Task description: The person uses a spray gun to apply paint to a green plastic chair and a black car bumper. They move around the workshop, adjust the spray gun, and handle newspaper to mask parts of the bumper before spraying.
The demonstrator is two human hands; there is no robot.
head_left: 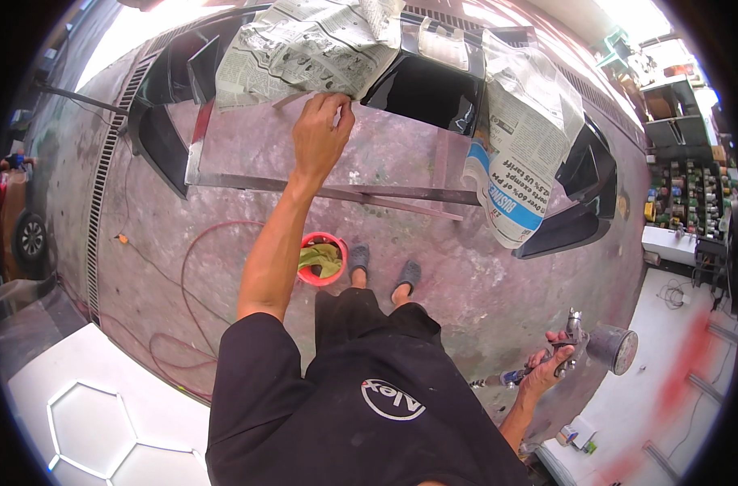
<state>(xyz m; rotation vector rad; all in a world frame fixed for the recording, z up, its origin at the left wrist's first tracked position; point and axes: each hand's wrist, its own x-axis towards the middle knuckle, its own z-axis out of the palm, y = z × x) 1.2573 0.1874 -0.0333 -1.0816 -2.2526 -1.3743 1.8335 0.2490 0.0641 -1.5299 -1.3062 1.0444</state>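
Note:
A black car bumper lies across a low metal stand, with sheets of newspaper over parts of it. My left hand reaches forward to the lower edge of the left newspaper sheet, its fingers bent and pinched together there; the fingertips are partly hidden. Just right of that hand, a glossy black panel of the bumper shows between the left sheet and the right newspaper sheet. Low at my right side, well away from the bumper, my right hand grips a spray gun with a round cup.
A red bucket with a green-yellow cloth stands beside my feet. A red hose curls over the floor to the left. Shelves of small cans line the right side; a floor grate runs along the left.

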